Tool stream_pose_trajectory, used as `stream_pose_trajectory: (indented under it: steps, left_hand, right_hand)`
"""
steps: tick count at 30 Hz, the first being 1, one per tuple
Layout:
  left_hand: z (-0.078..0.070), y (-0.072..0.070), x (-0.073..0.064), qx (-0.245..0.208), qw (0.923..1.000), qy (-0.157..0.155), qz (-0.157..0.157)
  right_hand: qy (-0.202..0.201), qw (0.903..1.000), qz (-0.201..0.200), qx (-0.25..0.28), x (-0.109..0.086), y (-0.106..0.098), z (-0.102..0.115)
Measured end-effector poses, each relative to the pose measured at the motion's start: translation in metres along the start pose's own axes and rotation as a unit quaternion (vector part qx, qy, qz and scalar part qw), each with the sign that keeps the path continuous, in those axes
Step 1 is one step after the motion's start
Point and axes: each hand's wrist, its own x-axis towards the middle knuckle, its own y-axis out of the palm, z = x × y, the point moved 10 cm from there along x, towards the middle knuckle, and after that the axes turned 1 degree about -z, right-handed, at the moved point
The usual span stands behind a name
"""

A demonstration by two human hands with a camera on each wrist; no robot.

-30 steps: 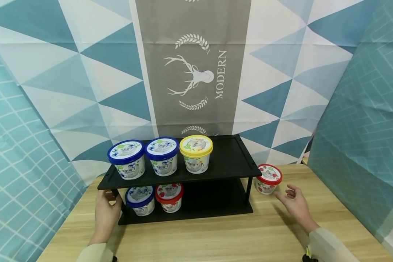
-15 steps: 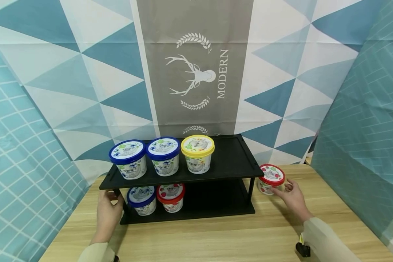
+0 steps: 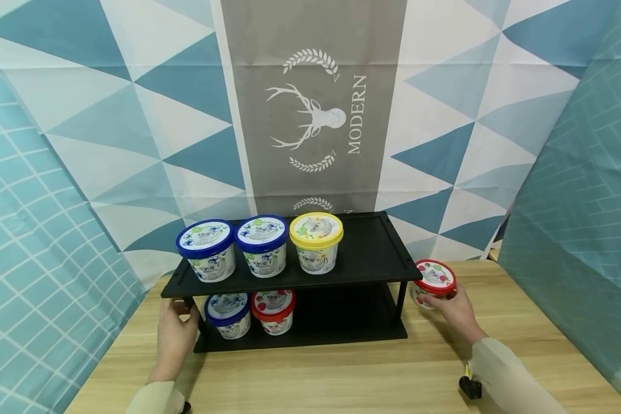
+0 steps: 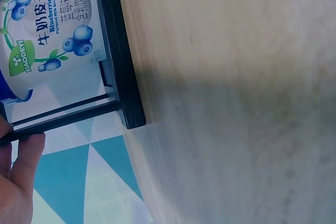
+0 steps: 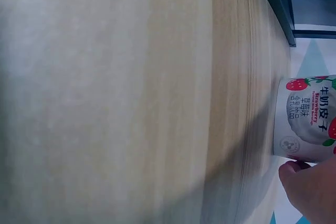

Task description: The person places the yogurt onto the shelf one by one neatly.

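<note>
My left hand pinches the left front post of a black two-tier rack; thumb and fingertips show on that post in the left wrist view. Beside it, on the lower tier, is a blue-lidded blueberry tub. To the rack's right, a red-lidded strawberry tub stands on the table. My right hand grips this tub low on its right side, thumb across the front; the other fingers are mostly hidden. The right wrist view shows the thumb against the cup wall.
On the top tier stand two blue-lidded tubs and a yellow-lidded tub. A red-lidded tub sits on the lower tier. Patterned cloth hangs behind the wooden table.
My right hand has moved left to the strawberry tub and closed round it. My left hand stays at the rack's post. The whole head view has shifted slightly.
</note>
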Motion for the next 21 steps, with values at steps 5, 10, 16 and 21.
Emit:
stream_pose_trajectory:
  steps: [5,10,16,21]
  left_hand:
    - [0.001,0.001,0.000,0.004,1.0000,-0.003,0.002]
    - [0.001,0.001,0.001,0.014,0.9999,-0.002,0.003]
    - [-0.001,0.001,0.000,0.009,1.0000,-0.002,0.001]
    - [-0.003,0.001,-0.001,0.004,1.0000,0.005,0.004]
  right_hand:
    - [-0.006,1.0000,-0.006,0.004,0.004,0.002,0.001]
    - [0.005,0.9995,-0.025,0.018,0.009,0.003,-0.003]
    - [-0.003,0.9990,-0.033,0.030,0.013,0.003,-0.004]
    - [-0.019,0.9988,-0.039,0.021,0.014,0.002,-0.001]
